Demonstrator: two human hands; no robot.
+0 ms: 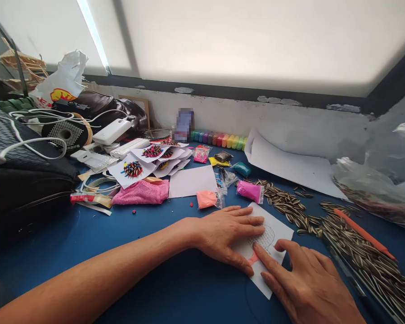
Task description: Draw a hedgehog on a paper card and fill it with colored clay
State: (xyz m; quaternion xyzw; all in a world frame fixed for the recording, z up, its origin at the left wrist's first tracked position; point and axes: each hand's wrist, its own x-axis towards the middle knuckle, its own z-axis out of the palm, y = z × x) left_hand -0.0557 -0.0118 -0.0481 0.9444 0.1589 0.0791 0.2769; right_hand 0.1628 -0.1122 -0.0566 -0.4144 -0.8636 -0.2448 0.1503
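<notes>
A white sheet of paper (pixel 281 227) lies at a slant on the blue table, with a rounded, cross-hatched pen drawing on it. My left hand (pixel 227 234) rests flat across the sheet's left side, fingers spread. At the lower part of the drawing is a small patch of salmon-pink clay (pixel 254 257). The index fingertip of my right hand (pixel 302 274) touches the paper at the clay's upper end, its thumb just below; the other fingers are loosely bent. Beyond the sheet lie a bag of peach clay (pixel 206 199) and a bag of magenta clay (pixel 249 191).
Striped sunflower seeds (pixel 367 252) spread along the right, with an orange tool (pixel 364 234) on top. A pink cloth (pixel 141 192) and decorated paper cards (pixel 132 169) lie at the left. Coloured clay packs (pixel 219 139) line the wall. A black bag (pixel 23 180) stands far left.
</notes>
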